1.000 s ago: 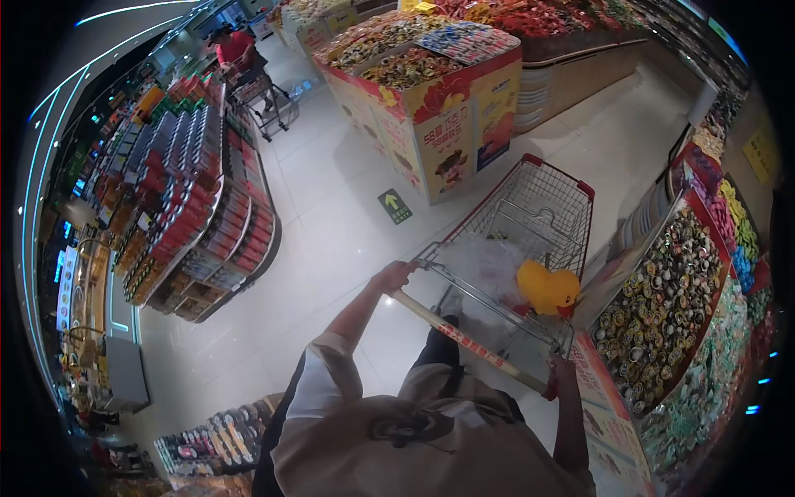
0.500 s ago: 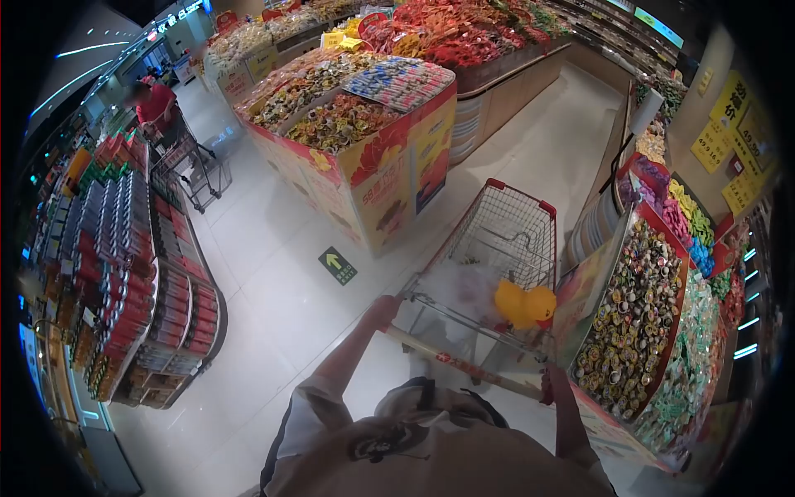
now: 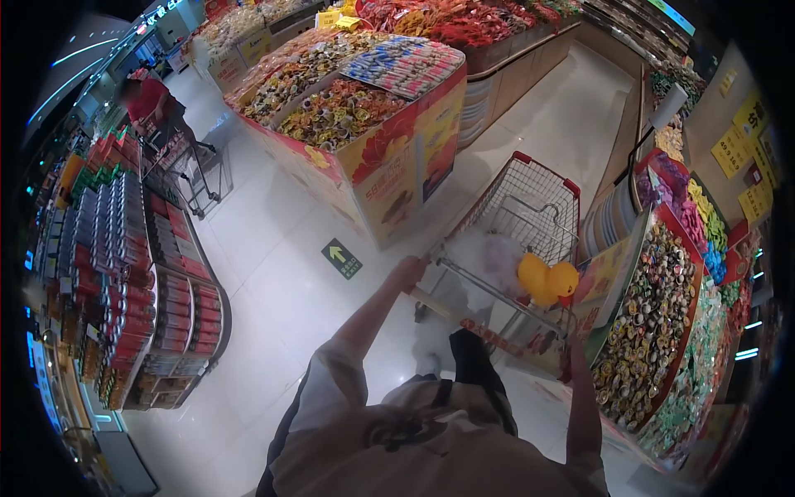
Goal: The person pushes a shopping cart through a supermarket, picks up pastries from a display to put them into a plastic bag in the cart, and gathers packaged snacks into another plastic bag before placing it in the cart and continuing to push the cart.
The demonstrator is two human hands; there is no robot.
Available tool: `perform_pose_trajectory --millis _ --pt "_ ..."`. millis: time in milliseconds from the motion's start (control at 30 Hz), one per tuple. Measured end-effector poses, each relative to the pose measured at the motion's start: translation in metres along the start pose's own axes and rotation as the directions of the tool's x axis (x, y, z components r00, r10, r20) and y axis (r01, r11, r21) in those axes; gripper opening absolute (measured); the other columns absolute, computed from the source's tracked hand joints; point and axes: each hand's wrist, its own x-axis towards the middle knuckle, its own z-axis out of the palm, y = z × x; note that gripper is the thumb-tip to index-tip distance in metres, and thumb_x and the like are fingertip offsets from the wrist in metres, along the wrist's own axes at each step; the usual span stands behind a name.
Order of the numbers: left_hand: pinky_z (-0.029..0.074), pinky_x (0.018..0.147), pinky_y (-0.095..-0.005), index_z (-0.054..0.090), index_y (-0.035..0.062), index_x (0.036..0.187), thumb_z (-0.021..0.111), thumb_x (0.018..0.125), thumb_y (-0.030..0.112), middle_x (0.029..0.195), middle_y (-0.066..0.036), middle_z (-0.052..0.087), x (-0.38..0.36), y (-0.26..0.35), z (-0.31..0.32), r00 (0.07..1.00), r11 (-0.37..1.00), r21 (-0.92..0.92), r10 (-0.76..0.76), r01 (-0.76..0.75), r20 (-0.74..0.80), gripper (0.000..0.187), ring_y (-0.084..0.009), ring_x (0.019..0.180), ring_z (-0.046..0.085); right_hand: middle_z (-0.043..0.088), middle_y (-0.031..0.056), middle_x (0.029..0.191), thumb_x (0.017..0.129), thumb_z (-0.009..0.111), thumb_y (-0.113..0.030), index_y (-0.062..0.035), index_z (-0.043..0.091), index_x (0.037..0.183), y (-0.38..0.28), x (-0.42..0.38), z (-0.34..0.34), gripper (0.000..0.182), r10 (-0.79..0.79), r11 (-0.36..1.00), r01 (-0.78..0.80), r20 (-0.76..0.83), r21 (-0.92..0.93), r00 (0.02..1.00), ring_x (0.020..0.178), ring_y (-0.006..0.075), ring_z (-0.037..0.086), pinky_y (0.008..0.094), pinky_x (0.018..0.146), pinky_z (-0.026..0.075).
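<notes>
A wire shopping cart (image 3: 530,203) with red corner caps stands in front of me, angled toward the right. My left hand (image 3: 407,273) is wrapped round the left end of its handle (image 3: 489,335). At the handle's right end, my right hand (image 3: 568,358) is closed on it, its fingers partly hidden. Near the handle, a yellow rubber duck (image 3: 548,280) sits in the cart beside a whitish, see-through plastic bag (image 3: 489,253) whose contents I cannot make out.
A bin of wrapped candy (image 3: 352,112) stands ahead, left of the cart. Close on the right is another candy display (image 3: 646,323). Stacked cans (image 3: 124,273) fill a shelf at left. A person in red (image 3: 149,101) holds another cart (image 3: 186,170). A green arrow sign (image 3: 341,258) marks the floor.
The cart and both my hands have shifted forward and right in view. My dark-trousered leg now shows below the handle. The person in red has come slightly nearer with their cart.
</notes>
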Motion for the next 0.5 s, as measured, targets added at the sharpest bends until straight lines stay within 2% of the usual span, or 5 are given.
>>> perform_pose_trajectory --millis 233,300,367,433,500 --pt "0.049 0.045 -0.0377 0.057 -0.0067 0.092 0.039 0.092 0.047 0.062 -0.015 0.057 0.049 0.050 -0.005 0.989 0.991 0.085 0.115 -0.107 -0.089 0.057 -0.0255 0.046 0.057 0.039 -0.0019 0.049 0.086 0.050 -0.049 -0.0066 0.054 0.076 -0.060 0.037 0.008 0.043 -0.043 0.997 0.040 -0.041 -0.065 0.998 0.036 0.0118 0.035 0.0268 0.034 0.029" --pt "0.051 0.050 -0.0402 0.057 -0.0027 0.101 0.038 0.094 0.037 0.075 -0.020 0.061 0.083 0.050 -0.007 0.969 0.945 0.221 0.247 -0.240 -0.007 0.045 -0.0308 0.061 0.062 0.040 -0.0011 0.049 0.087 0.050 -0.047 -0.0066 0.054 0.075 -0.076 0.059 0.004 0.042 -0.055 0.997 0.052 -0.049 -0.055 0.997 0.035 0.0126 0.036 0.0276 0.034 0.030" --pt "0.052 0.053 -0.0407 0.056 0.0009 0.106 0.039 0.095 0.030 0.082 -0.021 0.062 0.117 0.059 -0.006 0.994 0.986 0.138 0.089 -0.096 0.056 0.036 -0.0315 0.067 0.064 0.042 0.0000 0.049 0.087 0.051 -0.045 -0.0066 0.054 0.074 -0.087 0.083 0.000 0.041 -0.048 0.999 0.046 -0.076 -0.028 0.996 0.036 0.0136 0.039 0.0288 0.034 0.032" --pt "0.051 0.054 -0.0392 0.056 0.0043 0.108 0.042 0.094 0.025 0.083 -0.017 0.062 0.106 0.120 -0.022 0.930 0.929 -0.123 -0.328 0.350 0.164 0.029 -0.0275 0.064 0.062 0.044 0.0009 0.050 0.087 0.051 -0.045 -0.0059 0.055 0.074 -0.090 0.110 -0.005 0.041 -0.119 0.989 0.106 -0.135 -0.100 0.984 0.036 0.0146 0.042 0.0296 0.034 0.034" --pt "0.050 0.053 -0.0358 0.055 0.0081 0.114 0.045 0.094 0.025 0.083 -0.012 0.062 0.170 0.099 -0.011 0.990 0.992 0.078 -0.111 0.104 0.090 0.028 -0.0229 0.061 0.060 0.046 0.0016 0.051 0.087 0.051 -0.046 -0.0052 0.055 0.075 -0.115 0.142 -0.010 0.043 -0.159 0.981 0.138 -0.157 -0.138 0.975 0.037 0.0155 0.044 0.0300 0.035 0.036"
